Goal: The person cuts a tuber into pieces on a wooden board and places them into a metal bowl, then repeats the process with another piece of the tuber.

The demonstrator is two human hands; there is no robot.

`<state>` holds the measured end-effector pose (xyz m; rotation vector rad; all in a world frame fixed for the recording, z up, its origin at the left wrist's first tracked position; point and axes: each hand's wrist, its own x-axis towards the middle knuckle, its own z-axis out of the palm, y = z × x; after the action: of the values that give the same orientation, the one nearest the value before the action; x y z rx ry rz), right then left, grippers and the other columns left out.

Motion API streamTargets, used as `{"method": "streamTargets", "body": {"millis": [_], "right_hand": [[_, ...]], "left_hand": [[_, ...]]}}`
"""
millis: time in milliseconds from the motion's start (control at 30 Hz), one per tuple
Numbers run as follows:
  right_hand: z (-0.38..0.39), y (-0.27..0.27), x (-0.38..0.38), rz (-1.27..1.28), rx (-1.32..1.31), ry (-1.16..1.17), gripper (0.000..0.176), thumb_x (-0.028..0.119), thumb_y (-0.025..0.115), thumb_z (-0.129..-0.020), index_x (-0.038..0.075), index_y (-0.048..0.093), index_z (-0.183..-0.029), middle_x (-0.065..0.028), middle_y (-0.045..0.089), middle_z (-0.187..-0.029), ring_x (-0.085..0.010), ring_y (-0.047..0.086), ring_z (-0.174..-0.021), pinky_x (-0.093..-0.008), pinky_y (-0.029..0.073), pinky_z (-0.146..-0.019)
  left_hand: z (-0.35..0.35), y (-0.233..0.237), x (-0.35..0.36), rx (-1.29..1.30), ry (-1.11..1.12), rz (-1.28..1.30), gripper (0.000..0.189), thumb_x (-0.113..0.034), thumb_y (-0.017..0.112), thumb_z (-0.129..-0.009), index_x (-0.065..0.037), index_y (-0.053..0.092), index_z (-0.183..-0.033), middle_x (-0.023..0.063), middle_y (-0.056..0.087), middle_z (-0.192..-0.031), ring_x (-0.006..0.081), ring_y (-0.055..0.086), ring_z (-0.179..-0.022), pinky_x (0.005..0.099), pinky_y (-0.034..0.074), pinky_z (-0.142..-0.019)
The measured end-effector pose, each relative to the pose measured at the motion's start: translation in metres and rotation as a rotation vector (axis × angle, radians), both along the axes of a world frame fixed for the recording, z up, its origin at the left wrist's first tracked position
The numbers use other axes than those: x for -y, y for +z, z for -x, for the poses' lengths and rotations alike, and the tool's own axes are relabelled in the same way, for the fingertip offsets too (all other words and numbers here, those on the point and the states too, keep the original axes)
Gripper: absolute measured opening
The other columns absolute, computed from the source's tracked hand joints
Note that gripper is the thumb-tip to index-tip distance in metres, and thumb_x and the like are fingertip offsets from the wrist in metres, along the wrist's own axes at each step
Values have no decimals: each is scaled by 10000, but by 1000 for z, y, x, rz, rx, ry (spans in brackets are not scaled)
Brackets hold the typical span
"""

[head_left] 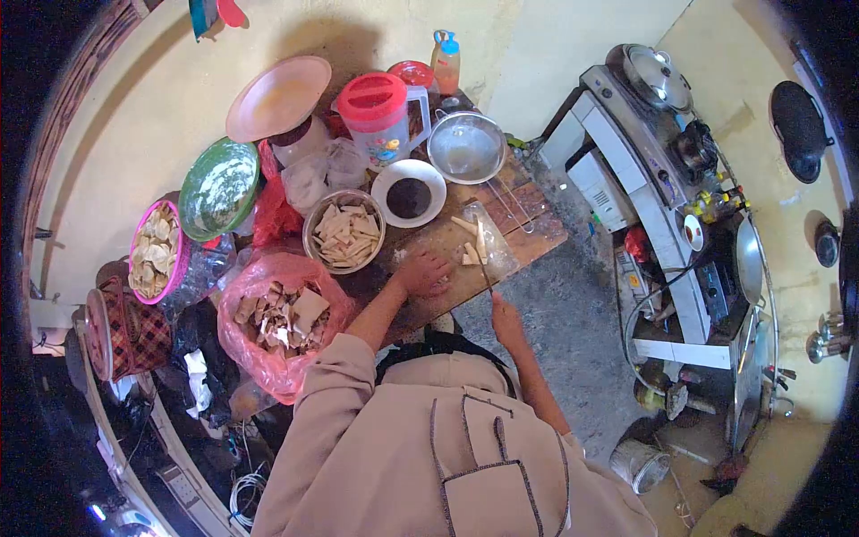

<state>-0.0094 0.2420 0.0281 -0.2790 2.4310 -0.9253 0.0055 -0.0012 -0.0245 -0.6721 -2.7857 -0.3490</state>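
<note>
A: Where do the pale, stick-shaped strips (480, 240) lie?
B: On the brown wooden surface (547, 224), close to its near edge, toward the right corner; ahead and slightly left of the right grip (507, 319).
A: State of each grip?
B: Right: clenched around the handle of a slim, dark-bladed knife (486, 277). Left (424, 273): laid palm-down, nearer the strips; anything beneath it cannot be told.
A: Axes?
B: The knife points away from the body, tip toward the strips; the longest strip runs roughly in line.

bright centre, dark curved edges
</note>
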Motion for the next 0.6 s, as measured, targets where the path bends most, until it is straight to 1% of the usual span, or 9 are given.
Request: {"method": "streamTargets", "body": {"millis": [100,200,233,300,400,433,500,533,600], "right_hand": [[-4,-7,-2,47,-103,-24,625,454,251,-896,-84,554,-795,-309,531,-745,-455,525,-735,-493,387,-669],[0,-14,-4,61,-52,-31,670,491,231,-892,-67,482,-620,-234,483,-559,-371,475,-543,-473,345,-556],[1,-16,-5,69,-59,-44,674,495,230,-891,-66,481,-615,-229,476,-547,-367,474,-538,-471,345,-552],[5,-22,-6,87,-75,-66,680,503,228,-888,-63,479,-606,-220,462,-523,-360,472,-528,-466,345,-545],[16,-37,-10,55,-68,-56,667,490,235,-891,-61,471,-598,-204,446,-497,-348,471,-512,-453,339,-527],[20,-32,-8,39,-52,-27,657,491,230,-890,-62,501,-664,-235,478,-591,-384,484,-607,-467,352,-590],[27,-24,-6,7,-19,38,661,493,220,-890,-65,561,-795,-295,543,-780,-455,510,-795,-495,379,-717],[30,-26,-5,2,-18,32,657,490,222,-891,-65,556,-783,-293,542,-767,-456,510,-781,-499,377,-707],[35,-31,-3,-8,-14,25,650,483,226,-893,-66,548,-758,-288,541,-742,-459,509,-752,-506,375,-687]], "left_hand": [[-2,-5,1,70,38,-9,337,-370,556,-715,-107,552,-926,73,567,-858,261,552,-792,410,431,-701],[-6,2,-2,95,87,-50,327,-356,551,-716,-100,571,-919,79,585,-857,276,569,-742,418,455,-654],[-6,6,-4,84,105,-70,310,-351,550,-717,-101,576,-898,76,589,-841,281,574,-715,417,463,-626],[0,-7,-9,138,227,-69,269,-334,534,-732,-92,573,-843,96,587,-810,296,574,-704,428,459,-606],[10,-4,-18,273,569,-358,286,-325,494,-785,-52,567,-744,142,582,-740,319,566,-683,422,442,-604],[13,10,-19,323,709,-507,319,-325,477,-808,-34,564,-708,160,579,-712,326,562,-675,416,434,-609],[20,39,-11,210,794,-753,340,-330,450,-831,-26,566,-728,170,572,-699,343,558,-679,428,424,-613],[24,44,-3,150,837,-875,352,-332,437,-842,-23,567,-738,174,569,-693,351,555,-682,434,419,-615],[24,58,28,52,823,-756,357,-331,418,-857,-26,572,-753,173,573,-717,346,560,-678,425,420,-616]]}}
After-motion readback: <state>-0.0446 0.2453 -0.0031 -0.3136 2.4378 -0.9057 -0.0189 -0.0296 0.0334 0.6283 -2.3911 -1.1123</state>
